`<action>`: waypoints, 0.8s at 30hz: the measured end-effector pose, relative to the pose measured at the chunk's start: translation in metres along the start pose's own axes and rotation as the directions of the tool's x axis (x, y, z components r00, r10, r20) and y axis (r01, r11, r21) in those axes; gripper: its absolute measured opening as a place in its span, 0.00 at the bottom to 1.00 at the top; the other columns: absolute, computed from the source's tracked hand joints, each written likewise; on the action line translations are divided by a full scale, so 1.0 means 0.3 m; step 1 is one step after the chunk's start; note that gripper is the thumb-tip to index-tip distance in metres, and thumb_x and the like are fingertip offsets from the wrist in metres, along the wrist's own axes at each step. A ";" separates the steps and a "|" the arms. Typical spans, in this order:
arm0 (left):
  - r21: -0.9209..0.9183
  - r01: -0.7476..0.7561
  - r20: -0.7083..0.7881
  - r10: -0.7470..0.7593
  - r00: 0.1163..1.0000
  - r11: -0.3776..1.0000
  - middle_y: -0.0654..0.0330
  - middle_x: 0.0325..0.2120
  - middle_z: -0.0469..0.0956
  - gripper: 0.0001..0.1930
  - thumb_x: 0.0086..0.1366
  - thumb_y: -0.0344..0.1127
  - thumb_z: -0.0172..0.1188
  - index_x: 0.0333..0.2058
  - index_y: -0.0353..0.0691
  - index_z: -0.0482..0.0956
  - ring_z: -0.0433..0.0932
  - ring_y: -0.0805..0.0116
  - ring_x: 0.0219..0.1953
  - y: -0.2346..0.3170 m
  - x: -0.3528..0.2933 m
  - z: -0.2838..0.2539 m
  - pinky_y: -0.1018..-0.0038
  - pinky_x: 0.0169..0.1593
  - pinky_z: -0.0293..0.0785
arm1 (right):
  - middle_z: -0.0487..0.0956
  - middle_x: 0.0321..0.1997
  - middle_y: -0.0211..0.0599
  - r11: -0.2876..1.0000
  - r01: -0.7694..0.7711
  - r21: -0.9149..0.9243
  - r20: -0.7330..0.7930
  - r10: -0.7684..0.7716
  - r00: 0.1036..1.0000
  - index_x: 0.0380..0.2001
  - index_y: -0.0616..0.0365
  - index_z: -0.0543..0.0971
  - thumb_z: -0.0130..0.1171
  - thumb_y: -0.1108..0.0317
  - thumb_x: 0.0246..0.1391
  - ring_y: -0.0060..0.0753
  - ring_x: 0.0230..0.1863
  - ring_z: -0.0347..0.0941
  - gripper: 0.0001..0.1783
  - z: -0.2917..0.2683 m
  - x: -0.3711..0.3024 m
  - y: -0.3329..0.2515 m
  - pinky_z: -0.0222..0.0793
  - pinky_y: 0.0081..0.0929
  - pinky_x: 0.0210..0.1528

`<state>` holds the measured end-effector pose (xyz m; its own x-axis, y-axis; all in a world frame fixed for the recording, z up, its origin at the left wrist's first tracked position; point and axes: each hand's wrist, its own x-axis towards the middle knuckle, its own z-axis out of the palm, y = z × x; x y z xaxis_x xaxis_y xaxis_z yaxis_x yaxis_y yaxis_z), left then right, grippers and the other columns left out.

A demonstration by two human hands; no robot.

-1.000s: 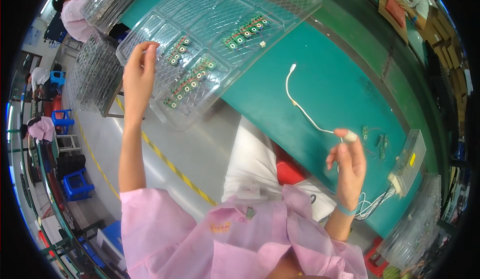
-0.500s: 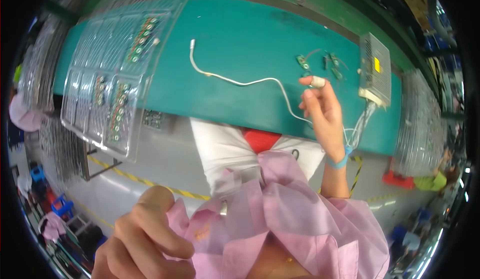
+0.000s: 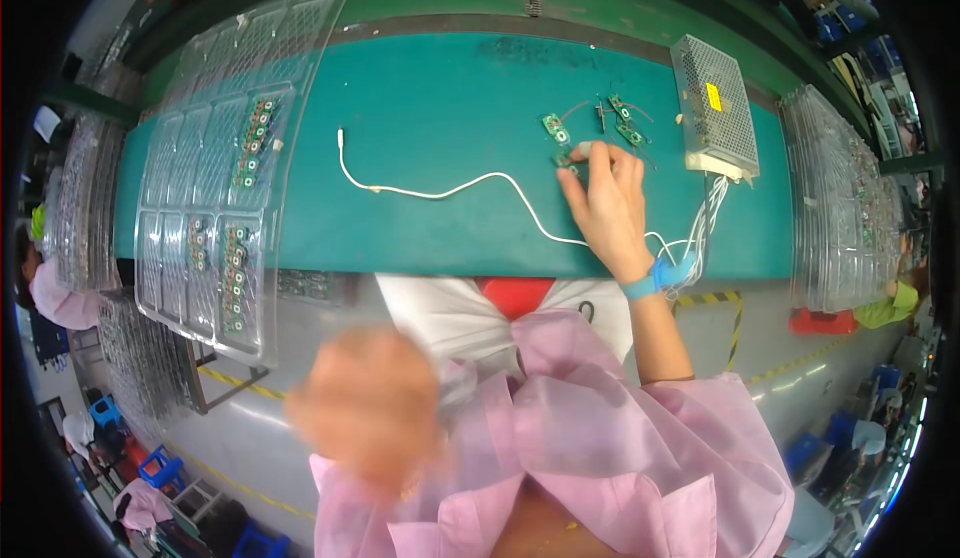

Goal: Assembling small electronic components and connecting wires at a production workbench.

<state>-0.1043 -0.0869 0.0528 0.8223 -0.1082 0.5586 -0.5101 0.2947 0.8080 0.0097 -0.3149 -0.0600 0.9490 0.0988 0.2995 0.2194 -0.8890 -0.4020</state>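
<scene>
Right hand (image 3: 612, 208): thumb and forefinger are meeting a small green board (image 3: 562, 160) on the teal mat (image 3: 420, 98), pinch unclear | left hand (image 3: 370, 408): blurring, grip untellable | other boards (image 3: 556, 130) are lying just beyond | white cable (image 3: 430, 197) is curving leftward | clear tray (image 3: 190, 173) is resting far left

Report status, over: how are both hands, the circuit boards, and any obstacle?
Left hand blurred, away from green tabletop. Right hand at small green circuit board, grip unclear. White cable lying near right hand.
</scene>
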 end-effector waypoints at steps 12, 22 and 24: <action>-0.201 0.668 -0.133 -0.696 0.706 0.716 0.63 0.30 0.72 0.09 0.67 0.35 0.51 0.40 0.37 0.71 0.67 0.81 0.25 -0.472 0.085 -0.010 0.88 0.26 0.59 | 0.70 0.42 0.40 0.912 0.334 0.237 -0.175 -0.298 0.938 0.40 0.57 0.71 0.61 0.65 0.47 0.40 0.43 0.65 0.17 0.007 -0.020 -0.159 0.65 0.29 0.43; -0.116 0.647 -0.332 -0.643 0.690 0.754 0.63 0.30 0.72 0.05 0.65 0.32 0.53 0.37 0.38 0.71 0.69 0.79 0.27 -0.442 0.081 -0.069 0.87 0.32 0.66 | 0.74 0.32 0.37 0.966 -0.135 -0.222 -0.043 0.129 0.991 0.38 0.56 0.70 0.58 0.68 0.50 0.38 0.33 0.69 0.12 0.048 0.088 -0.080 0.67 0.32 0.34; -0.112 0.645 -0.313 -0.642 0.699 0.756 0.64 0.30 0.72 0.05 0.65 0.32 0.53 0.37 0.38 0.71 0.69 0.79 0.27 -0.442 0.075 -0.064 0.87 0.32 0.66 | 0.74 0.32 0.36 0.973 -0.135 -0.188 -0.034 0.131 0.991 0.37 0.56 0.70 0.57 0.68 0.51 0.36 0.33 0.69 0.11 0.054 0.098 -0.086 0.67 0.30 0.34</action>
<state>-0.0134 -0.1100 -0.0453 0.9818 0.0324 -0.1871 0.1726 0.2591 0.9503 0.0356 -0.2819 -0.0549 0.9612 -0.0337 0.2737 0.0427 -0.9624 -0.2684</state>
